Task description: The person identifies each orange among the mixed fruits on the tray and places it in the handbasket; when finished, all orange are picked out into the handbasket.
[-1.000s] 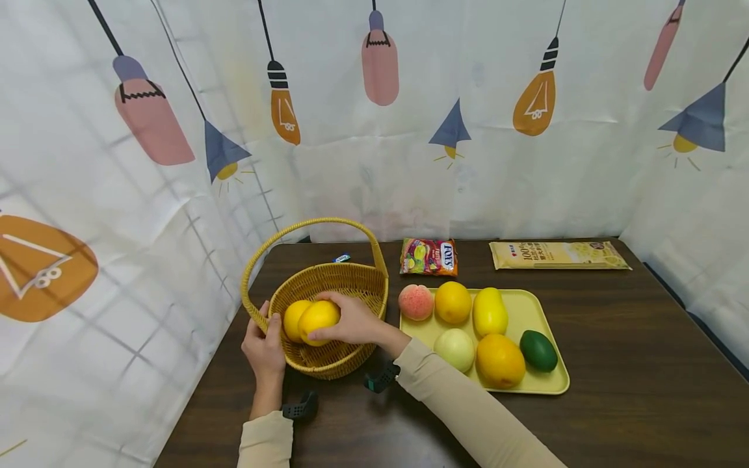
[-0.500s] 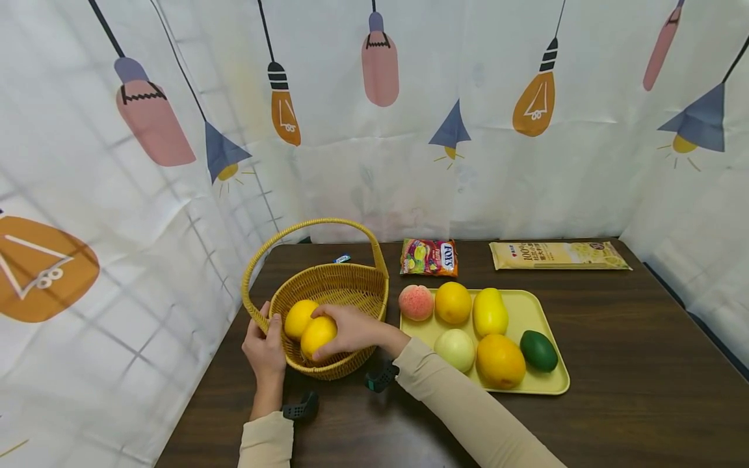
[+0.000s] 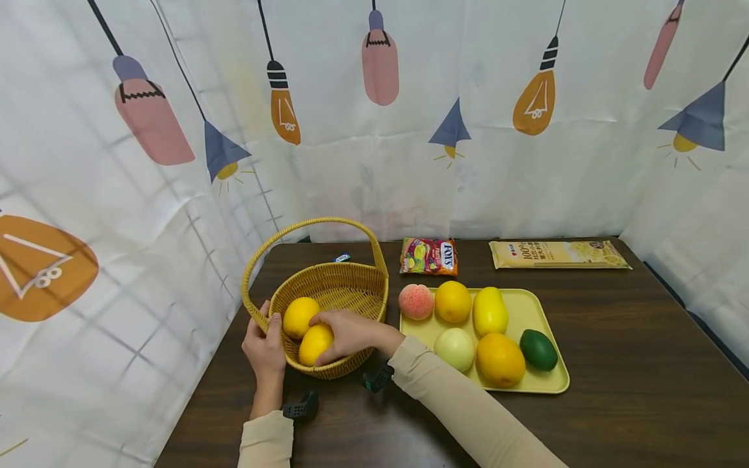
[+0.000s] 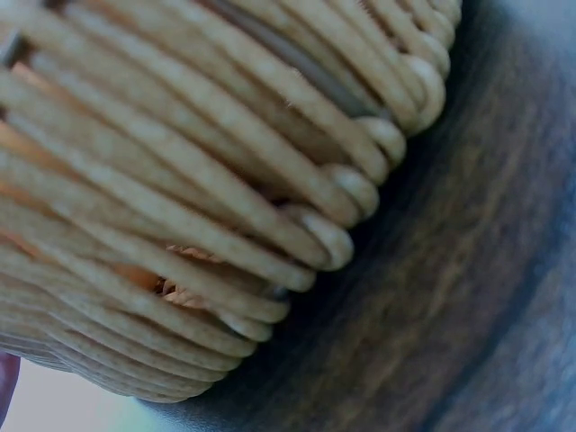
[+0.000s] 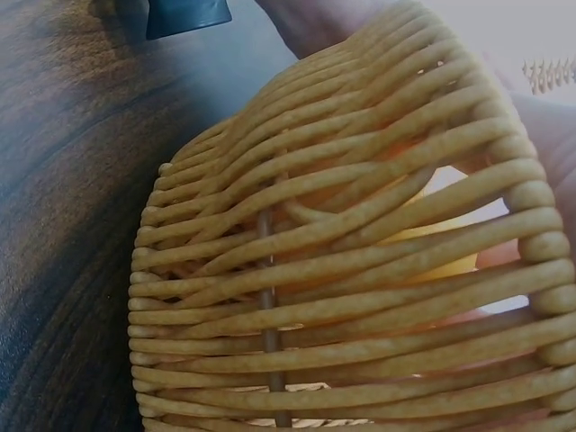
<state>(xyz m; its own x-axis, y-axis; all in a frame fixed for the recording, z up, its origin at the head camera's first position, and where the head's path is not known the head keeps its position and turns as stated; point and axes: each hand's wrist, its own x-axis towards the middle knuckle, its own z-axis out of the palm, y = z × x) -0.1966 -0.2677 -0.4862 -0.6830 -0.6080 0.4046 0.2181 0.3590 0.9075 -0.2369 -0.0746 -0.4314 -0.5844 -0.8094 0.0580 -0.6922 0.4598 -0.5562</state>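
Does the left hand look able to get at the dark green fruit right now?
Probably not as things stand: the left hand is gripping the basket, and the right sleeve stretches across between that hand and the dark green fruit.

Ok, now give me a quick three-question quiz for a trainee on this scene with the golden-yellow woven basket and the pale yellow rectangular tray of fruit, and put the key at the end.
1. Which hand grips the rim of the golden-yellow woven basket, left or right?
2. True or false: the dark green oval fruit lies on the pale yellow rectangular tray.
3. How many round yellow fruits show inside the basket?

Key:
1. The left hand.
2. True.
3. Two; the right hand holds the nearer one.
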